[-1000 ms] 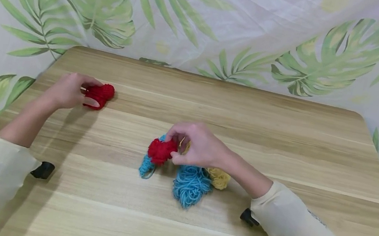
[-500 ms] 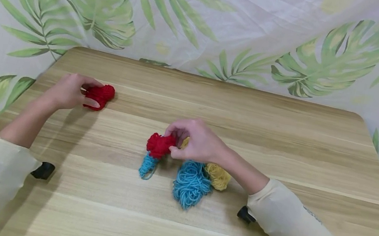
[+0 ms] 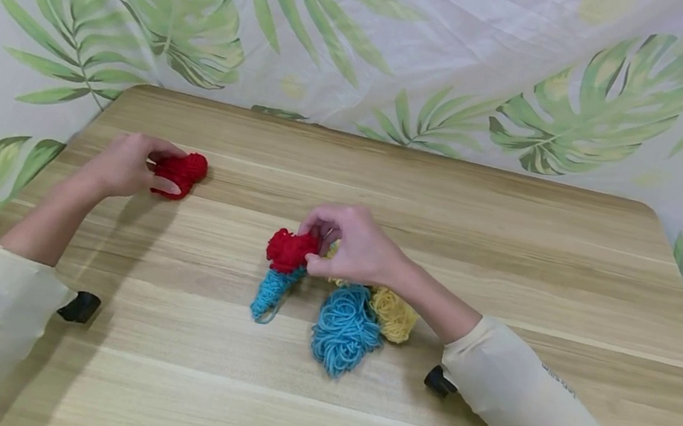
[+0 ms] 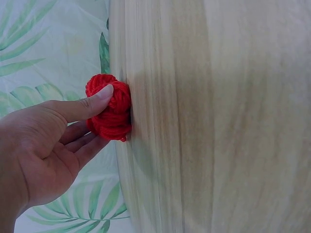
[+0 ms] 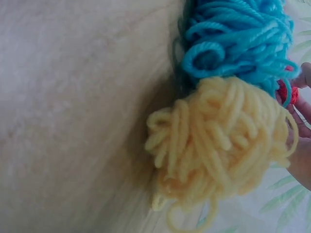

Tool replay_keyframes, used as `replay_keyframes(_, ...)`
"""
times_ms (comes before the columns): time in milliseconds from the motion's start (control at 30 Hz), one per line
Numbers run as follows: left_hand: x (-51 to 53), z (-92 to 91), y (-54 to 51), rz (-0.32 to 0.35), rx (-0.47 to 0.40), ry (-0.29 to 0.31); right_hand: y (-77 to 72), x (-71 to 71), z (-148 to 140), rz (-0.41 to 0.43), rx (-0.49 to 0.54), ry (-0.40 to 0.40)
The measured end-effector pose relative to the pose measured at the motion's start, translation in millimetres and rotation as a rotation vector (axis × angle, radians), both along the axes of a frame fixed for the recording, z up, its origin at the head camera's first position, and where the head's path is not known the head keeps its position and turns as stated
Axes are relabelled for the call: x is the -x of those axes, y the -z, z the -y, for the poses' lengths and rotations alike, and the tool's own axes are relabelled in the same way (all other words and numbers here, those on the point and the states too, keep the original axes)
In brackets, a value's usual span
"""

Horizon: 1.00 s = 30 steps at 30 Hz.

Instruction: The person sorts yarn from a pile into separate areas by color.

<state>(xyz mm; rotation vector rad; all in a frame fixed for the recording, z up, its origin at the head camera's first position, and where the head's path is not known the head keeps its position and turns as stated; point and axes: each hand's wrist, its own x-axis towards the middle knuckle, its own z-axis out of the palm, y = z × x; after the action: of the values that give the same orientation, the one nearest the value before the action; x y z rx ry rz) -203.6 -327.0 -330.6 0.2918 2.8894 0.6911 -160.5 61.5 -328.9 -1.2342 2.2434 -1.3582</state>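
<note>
My left hand [image 3: 125, 165] grips a red yarn bundle [image 4: 116, 114] at the table's far left, thumb on one side and fingers on the other. Near the middle, my right hand [image 3: 356, 246] pinches a second red yarn bundle [image 3: 289, 251] between thumb and fingers. Just below that bundle lies a narrow blue yarn bundle [image 3: 272, 293], its upper end partly covered. A larger loose blue yarn bundle [image 3: 345, 330] rests below my right hand, touching a yellow yarn bundle [image 3: 393, 316]. More yellow yarn shows behind the right fingers, mostly hidden.
The wooden table [image 3: 180, 405] has its far edge against a leaf-printed cloth [image 3: 463, 52]. Black wrist devices [image 3: 79, 307] sit under both sleeves. In the right wrist view, yellow and blue yarn stand close before the camera and hide most of the hand.
My right hand has moved slightly away toward the table's far side with its red yarn bundle, uncovering more of the narrow blue one. My left hand has stayed in place.
</note>
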Motion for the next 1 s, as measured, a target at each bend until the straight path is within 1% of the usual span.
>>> replay_keyframes(300, -0.1, -0.3, -0.4, 0.011, 0.014, -0.002, -1.8, 3.2, 1.6, -0.040, -0.032, 0.017)
replay_keyframes(600, 0.1, 0.2, 0.5, 0.013, 0.011, 0.002, -4.8, 7.5, 8.9, -0.026, -0.041, 0.019)
replay_keyframes(1000, -0.2, -0.1, 0.1, 0.012, -0.006, -0.009, -9.5, 12.5, 19.5, -0.012, -0.064, 0.015)
